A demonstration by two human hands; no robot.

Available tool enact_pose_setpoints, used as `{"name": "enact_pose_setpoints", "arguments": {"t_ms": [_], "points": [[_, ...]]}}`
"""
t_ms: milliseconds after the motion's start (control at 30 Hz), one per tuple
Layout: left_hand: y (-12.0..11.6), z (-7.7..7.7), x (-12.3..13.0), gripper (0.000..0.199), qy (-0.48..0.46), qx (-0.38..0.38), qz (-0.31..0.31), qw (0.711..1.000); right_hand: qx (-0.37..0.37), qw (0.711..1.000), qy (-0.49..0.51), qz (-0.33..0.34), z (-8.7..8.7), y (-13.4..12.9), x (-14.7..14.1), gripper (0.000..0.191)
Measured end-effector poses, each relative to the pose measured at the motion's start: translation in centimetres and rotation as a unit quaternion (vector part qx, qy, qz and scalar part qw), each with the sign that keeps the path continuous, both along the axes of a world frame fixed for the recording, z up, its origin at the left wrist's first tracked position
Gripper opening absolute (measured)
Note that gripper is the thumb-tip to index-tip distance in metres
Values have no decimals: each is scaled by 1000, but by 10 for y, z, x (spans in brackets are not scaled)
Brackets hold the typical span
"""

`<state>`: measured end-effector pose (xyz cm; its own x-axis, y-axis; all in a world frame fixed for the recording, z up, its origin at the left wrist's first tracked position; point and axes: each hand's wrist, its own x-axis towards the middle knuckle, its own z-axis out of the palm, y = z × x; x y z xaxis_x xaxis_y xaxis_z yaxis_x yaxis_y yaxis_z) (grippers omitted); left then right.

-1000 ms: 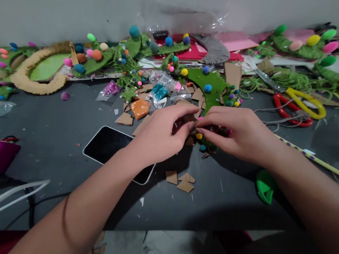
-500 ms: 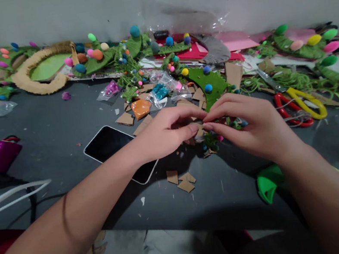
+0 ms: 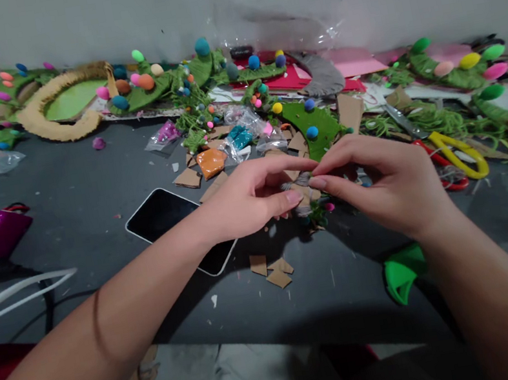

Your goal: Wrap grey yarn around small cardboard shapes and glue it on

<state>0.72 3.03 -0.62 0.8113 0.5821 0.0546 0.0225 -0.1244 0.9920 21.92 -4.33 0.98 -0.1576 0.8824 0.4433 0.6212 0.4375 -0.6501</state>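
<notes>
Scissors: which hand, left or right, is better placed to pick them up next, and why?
Probably the right hand: the scissors lie just beside it. The left hand is farther off, its thumb on the yarn-wrapped cardboard.

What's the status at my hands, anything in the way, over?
Left hand holding small brown cardboard piece wrapped in grey yarn. Right hand at its edge, grip unclear. Black-screened, white-edged phone partly hidden by left arm.
</notes>
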Motion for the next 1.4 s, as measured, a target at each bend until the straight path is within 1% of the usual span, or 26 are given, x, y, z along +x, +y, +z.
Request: {"name": "enact_pose_setpoints", "arguments": {"t_ms": [133,233,333,467,533,633,733,800,900,1000,1067,1133,1233,1400], "points": [[-1,3,-1,32,-20,-21,12,1000,-21,999,40,-11,-3,0,-1,4],[-2,3,-1,27,-35,-40,26,998,-27,998,55,-2,-5,1,-2,2],[-3,1,0,28,-51,-64,42,996,-18,999,48,3,-8,1,-5,9],[-4,-2,3,29,-81,-94,82,989,-4,999,47,-11,-11,1,-10,13],[-5,-2,4,30,-91,-90,110,986,-2,999,36,-16,-13,1,-11,11],[-6,0,6,30,-73,-40,161,983,5,1000,5,-9,-15,1,-11,10],[-7,0,5,31,-18,68,190,979,20,999,-44,8,-16,1,-10,12],[-8,-2,5,34,29,153,195,968,20,997,-75,24,-16,1,-9,13],[-10,-6,4,38,78,239,182,951,1,992,-113,54,-16,2,-7,13],[-10,-8,4,38,98,262,151,948,-7,984,-156,81,-17,2,-5,13],[-9,-8,4,37,103,240,135,956,2,981,-175,88,-18,2,-5,14],[-8,-6,4,36,107,196,112,968,13,981,-177,84,-17,3,-4,12],[-5,-2,3,35,109,130,67,983,25,984,-160,76,-14,3,-2,8],[-3,3,3,36,89,56,24,994,38,990,-121,63,-7,3,2,4]]}}
